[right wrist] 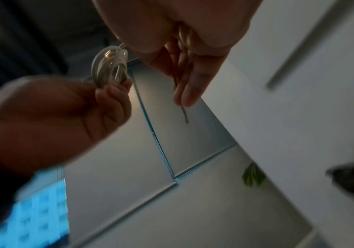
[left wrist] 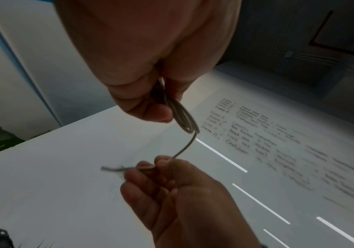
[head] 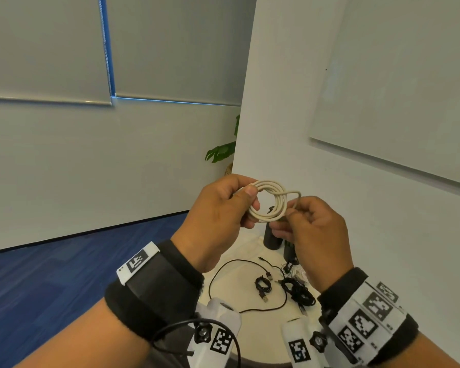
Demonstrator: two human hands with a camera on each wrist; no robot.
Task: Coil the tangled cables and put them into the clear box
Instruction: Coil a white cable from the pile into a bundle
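A round white worktop is seen at 6 o'clock, strewn with loose black cables. Above it, a coiled white cable is held up: its 9 o'clock edge is pinched by the left hand, its free end at 3 o'clock by the right hand. The clear box cannot be made out.

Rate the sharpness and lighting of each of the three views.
Head view: bright, evenly lit and sharp on the white cable coil between the left hand and right hand, with wide-angle bending at the edges. Left wrist view: dim, the whiteboard writing smeared by motion blur. Right wrist view: darkest, soft throughout, both hands underexposed.
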